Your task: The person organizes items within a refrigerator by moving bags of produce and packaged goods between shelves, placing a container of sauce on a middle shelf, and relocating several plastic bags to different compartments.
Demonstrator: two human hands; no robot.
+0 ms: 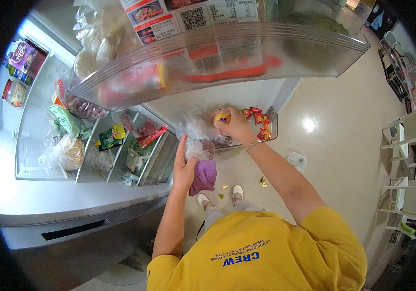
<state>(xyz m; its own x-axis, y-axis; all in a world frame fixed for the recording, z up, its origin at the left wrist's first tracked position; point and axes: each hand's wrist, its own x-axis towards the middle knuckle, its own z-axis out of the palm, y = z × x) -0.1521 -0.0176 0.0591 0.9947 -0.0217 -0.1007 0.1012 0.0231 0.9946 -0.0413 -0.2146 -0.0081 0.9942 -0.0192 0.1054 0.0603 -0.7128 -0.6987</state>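
The right hand [235, 128] is curled around a small yellow item [222, 118], near red packets [257, 116] in the lower door bin [274, 127]. The left hand [184, 167] grips a clear plastic bag [192, 130], just above a purple cloth [203, 177]. A clear door shelf [327, 56] juts out above both hands. Both forearms reach forward, the left more upright, the right slanting inward. A printed package [196, 13] shows a square code; blue lettering marks the yellow shirt [285, 264].
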